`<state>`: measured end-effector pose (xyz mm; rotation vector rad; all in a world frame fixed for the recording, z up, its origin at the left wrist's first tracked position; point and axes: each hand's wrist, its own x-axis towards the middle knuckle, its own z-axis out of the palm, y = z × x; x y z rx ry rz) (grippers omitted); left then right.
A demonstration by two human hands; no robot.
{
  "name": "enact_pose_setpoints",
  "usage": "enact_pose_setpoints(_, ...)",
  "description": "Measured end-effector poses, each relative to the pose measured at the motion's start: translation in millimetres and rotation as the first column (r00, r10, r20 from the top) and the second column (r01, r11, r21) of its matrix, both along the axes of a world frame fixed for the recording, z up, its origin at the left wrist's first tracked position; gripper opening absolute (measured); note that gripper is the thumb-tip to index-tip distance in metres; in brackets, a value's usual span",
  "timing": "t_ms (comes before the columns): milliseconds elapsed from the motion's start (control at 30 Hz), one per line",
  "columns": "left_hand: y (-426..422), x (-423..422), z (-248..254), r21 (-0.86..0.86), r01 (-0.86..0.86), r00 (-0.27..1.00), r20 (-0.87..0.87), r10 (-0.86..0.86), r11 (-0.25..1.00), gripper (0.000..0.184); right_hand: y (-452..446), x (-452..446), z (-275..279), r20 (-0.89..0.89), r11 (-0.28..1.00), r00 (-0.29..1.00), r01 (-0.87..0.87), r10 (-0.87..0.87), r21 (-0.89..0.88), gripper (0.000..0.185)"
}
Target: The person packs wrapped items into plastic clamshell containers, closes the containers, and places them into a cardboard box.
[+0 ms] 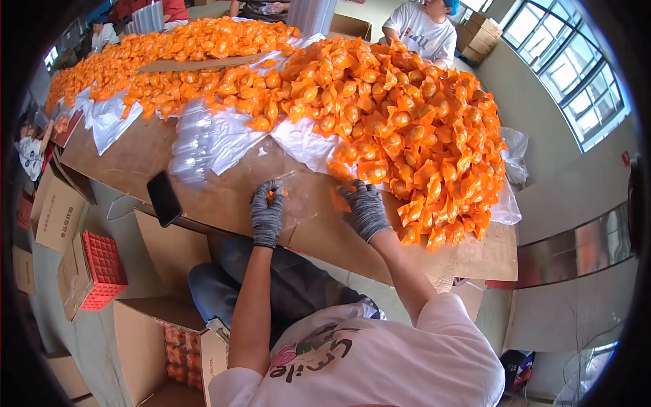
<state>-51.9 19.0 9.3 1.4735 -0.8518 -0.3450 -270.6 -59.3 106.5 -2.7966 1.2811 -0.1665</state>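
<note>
My left hand (267, 216), in a grey knitted glove, is closed over the table with a bit of orange showing between thumb and fingers. That looks like a wrapped round item (271, 196), mostly hidden by the glove. A clear plastic tray (299, 203) lies flat between my hands, hard to make out against the cardboard. My right hand (367, 211), gloved likewise, reaches the near edge of a heap of round items in orange film (386, 115). Its fingers are curled, with orange film at their tips, partly blurred.
Stacked clear trays (192, 146) and a black phone (164, 199) lie to the left on the cardboard-covered table (122, 163). An open carton (146, 339) holding packed orange items stands below, near a red crate (102, 270). Another person (424, 30) sits across the table.
</note>
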Motion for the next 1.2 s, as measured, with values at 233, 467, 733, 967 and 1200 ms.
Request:
enact_pose_setpoints(233, -2, 4, 10, 0.092, -0.025, 1.0, -0.007, 0.026, 0.995, 0.018, -25, -1, -34, 0.635, 0.875, 0.761, -0.211, -0.133, 0.435, 0.048)
enact_pose_setpoints(467, 0, -3, 29, 0.102, -0.052, 0.992, 0.116, 0.04, 0.993, 0.021, -8, 62, -27, 0.735, 0.952, 0.646, -0.305, 0.203, 0.005, 0.049)
enact_pose_setpoints(733, -3, 4, 18, 0.091, -0.038, 0.99, 0.142, 0.025, 0.995, 0.024, -29, 99, -11, 0.592, 0.228, 0.519, -0.602, -0.616, 0.765, 0.01)
enact_pose_setpoints(967, -4, 5, 25, 0.014, 0.044, 0.999, 0.0, -0.044, 0.999, 0.025, -24, 91, -42, 0.728, 0.883, 0.644, -0.454, 0.234, 0.118, 0.032)
enact_pose_setpoints(1200, -15, 5, 10, 0.012, -0.001, 0.988, -0.157, 0.003, 1.0, 0.019, -22, 90, -32, 0.535, 0.933, 0.811, -0.344, 0.238, 0.106, 0.035)
